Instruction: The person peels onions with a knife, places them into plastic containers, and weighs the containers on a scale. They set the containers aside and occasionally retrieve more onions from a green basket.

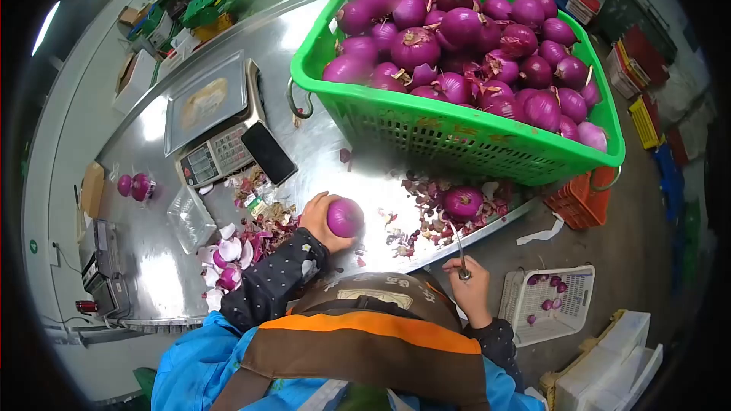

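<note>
My left hand [317,222] is closed around a peeled-looking red onion [346,218] just above the steel table. In my right hand [471,294], held by the table's front edge, is a thin knife [458,242] with its blade pointing away from me. Beyond the blade another red onion [462,203] lies among dry skins and scraps. A heap of peelings [259,236] lies left of my left hand. At the far side, a large green crate [434,133] stands full of red onions [457,27].
A weighing scale [222,154] with a black phone [269,153] leaning on it stands at the back left. Nearby are a clear plastic tray [190,218] and onions [142,187]. A white basket [550,329] holding several small onions and an orange crate [582,204] are on the floor at right.
</note>
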A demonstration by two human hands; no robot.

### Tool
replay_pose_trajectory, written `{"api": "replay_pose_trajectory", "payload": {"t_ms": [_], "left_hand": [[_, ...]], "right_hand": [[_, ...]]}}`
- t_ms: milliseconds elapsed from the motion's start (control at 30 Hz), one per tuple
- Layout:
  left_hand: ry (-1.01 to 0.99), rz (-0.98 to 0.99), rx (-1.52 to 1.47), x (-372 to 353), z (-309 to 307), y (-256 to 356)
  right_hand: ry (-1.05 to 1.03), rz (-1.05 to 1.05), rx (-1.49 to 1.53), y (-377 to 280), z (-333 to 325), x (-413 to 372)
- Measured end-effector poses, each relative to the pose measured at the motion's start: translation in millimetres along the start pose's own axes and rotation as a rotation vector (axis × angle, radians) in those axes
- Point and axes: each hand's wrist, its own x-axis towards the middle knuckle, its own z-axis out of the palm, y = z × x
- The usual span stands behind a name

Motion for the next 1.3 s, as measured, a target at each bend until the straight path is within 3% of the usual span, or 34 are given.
{"api": "replay_pose_trajectory", "payload": {"t_ms": [67, 100, 167, 233, 333, 467, 567, 733, 833, 900, 967, 1100, 1167, 1233, 1267, 1300], "left_hand": [[0.129, 0.157, 0.382, -2.1, 9.3, -1.3], [0.127, 0.151, 0.399, -5.1, 1.2, -12.3], [0.12, 0.149, 0.328, -2.3, 8.2, -30.5], [0.156, 0.179, 0.33, -7.0, 13.3, -36.1], [0.192, 0.162, 0.354, -12.5, 10.8, -36.2], [0.155, 0.031, 0.335, -20.7, 7.8, -32.9], [0.178, 0.047, 0.265, -23.8, 12.8, -40.3], [0.149, 0.029, 0.222, -22.6, 17.3, -44.7], [0.163, 0.108, 0.243, -21.6, 13.6, -46.6], [0.202, 0.238, 0.196, -19.5, 15.9, -47.9], [0.217, 0.223, 0.228, -20.6, 13.9, -37.6], [0.149, 0.141, 0.325, -22.5, 10.9, -43.0], [0.17, 0.142, 0.356, -25.8, 7.1, -44.8], [0.167, 0.114, 0.481, -28.6, -9.2, -10.6], [0.239, 0.243, 0.396, -26.2, -18.0, 17.6], [0.243, 0.251, 0.395, -19.2, -29.5, 54.3]], "right_hand": [[0.008, -0.069, 0.007, -17.6, -2.7, 11.9], [0.003, -0.066, 0.024, -28.9, 16.0, 19.5], [-0.068, -0.202, 0.034, -51.7, 37.2, 42.7], [-0.296, -0.036, -0.112, -73.2, 57.4, 65.4], [-0.224, -0.209, -0.361, -50.2, 111.1, 94.1], [-0.273, -0.19, -0.41, -56.6, 140.3, 105.2], [-0.224, -0.255, -0.439, -55.1, 159.0, 109.1], [-0.351, -0.177, -0.489, -57.5, 161.0, 114.3], [-0.269, -0.156, -0.308, -59.5, 165.7, 114.3], [-0.338, -0.154, -0.193, -48.4, 168.4, 115.5], [-0.239, -0.231, -0.292, -19.1, 187.6, 120.8], [-0.261, -0.222, -0.352, -43.5, 163.6, 115.6], [-0.219, -0.27, -0.36, -66.4, 127.4, 111.7], [-0.143, -0.177, -0.27, -90.6, 69.1, 106.7], [0.02, -0.27, -0.348, -84.8, 46.6, 106.8], [0.183, -0.361, -0.422, -77.4, 26.2, 104.1]]}}
